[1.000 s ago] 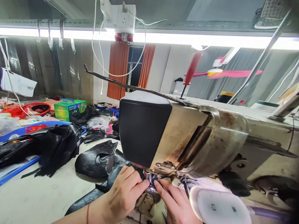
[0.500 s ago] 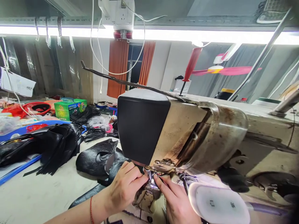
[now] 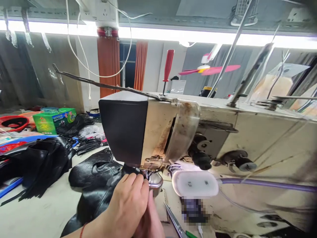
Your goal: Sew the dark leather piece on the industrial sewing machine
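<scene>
Beneath strip light (image 3: 153, 35), hands (image 3: 128, 200) meet above a pale table (image 3: 43, 208), grip hidden

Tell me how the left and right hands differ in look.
The left hand shows its back and knuckles; the right hand is mostly hidden by the left. The left hand has a red cord at the wrist; the right hand's wrist is out of sight. Both are bare and close to the rounded metal post.

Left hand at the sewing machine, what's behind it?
Behind the left hand you can see part of the right hand and some black leather-like material. The right hand's remainder, and anything between the hands, is covered, so I can't tell.
</scene>
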Demonstrator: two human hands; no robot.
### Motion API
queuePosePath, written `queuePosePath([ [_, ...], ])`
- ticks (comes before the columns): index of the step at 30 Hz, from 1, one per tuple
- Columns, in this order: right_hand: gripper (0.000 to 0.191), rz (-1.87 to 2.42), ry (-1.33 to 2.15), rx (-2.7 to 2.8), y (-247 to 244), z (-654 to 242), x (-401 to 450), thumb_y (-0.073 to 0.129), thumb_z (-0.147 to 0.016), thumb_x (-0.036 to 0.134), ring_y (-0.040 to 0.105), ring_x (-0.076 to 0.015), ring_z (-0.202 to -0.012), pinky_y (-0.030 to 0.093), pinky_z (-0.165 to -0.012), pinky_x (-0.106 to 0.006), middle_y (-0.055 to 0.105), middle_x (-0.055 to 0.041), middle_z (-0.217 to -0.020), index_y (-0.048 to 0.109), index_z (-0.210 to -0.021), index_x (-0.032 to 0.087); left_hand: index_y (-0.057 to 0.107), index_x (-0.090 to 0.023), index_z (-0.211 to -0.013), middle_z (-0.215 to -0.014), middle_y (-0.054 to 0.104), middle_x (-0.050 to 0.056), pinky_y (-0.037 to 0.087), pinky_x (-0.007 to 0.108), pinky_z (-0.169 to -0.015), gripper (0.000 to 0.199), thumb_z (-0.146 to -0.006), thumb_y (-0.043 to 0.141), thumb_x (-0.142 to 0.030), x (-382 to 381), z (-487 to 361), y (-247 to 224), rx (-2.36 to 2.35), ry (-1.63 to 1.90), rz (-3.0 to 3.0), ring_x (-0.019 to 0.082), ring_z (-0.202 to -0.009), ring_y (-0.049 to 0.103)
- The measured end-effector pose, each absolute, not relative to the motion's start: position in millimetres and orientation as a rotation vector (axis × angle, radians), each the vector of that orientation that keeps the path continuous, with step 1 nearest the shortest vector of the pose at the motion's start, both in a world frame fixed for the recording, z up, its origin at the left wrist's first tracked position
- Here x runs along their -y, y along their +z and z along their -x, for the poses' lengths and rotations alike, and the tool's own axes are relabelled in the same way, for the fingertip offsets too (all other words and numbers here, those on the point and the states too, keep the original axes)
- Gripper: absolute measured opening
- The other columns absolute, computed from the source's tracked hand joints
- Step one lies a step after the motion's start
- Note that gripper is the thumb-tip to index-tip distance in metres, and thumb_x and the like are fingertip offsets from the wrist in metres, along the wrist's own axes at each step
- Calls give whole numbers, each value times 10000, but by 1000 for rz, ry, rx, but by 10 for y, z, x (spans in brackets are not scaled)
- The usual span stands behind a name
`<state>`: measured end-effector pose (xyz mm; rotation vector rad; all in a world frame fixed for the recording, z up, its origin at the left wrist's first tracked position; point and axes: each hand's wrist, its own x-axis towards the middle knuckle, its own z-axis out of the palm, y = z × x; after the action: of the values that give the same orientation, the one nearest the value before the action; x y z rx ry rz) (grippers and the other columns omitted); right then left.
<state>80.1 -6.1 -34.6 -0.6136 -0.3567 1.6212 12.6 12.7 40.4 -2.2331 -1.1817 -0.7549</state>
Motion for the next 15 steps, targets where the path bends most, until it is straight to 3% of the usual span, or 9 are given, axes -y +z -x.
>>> queuePosePath([
  [2,521,497,1715,298,-261,-802,-10,757,-682,664,601,-255,-1226,508,-1005,-400,751,-36,-1137,771,-1027,274,666,-182,-755,-701,614,24,507,357,-579,230,-750,519,-5,-88,-134,454,1275,-707,2283,226,-642,582],
  [4,511,541,1724,376,-241,-880,-63,795,-654,636,660,-263,-1125,548,-935,-383,775,-63,-1050,787,-967,233,663,-201,-749,-706,626,3,522,330,-605,248,-767,510,-6,-79,-57,496,1296,-729,2429,198,-645,590],
  [7,476,663,1603,538,-318,-1007,-89,878,-603,523,717,-204,-882,562,-794,-255,791,-80,-909,801,-901,160,671,-205,-881,-813,664,4,537,297,-686,291,-882,428,-44,-74,132,502,1168,-988,2684,170,-744,602],
  [9,475,773,1457,567,-387,-1052,-87,908,-567,475,713,-187,-817,549,-738,-217,791,-80,-872,805,-886,138,664,-188,-979,-919,675,31,542,287,-726,293,-930,398,-74,-61,217,459,1033,-1173,2709,166,-823,599],
  [15,551,941,1264,514,-456,-1067,-43,907,-390,610,713,-189,-744,549,-687,-218,791,-64,-785,811,-742,197,646,-126,-1087,-1098,695,82,570,332,-785,256,-957,426,-122,-22,172,325,849,-1179,2532,197,-906,610],
])
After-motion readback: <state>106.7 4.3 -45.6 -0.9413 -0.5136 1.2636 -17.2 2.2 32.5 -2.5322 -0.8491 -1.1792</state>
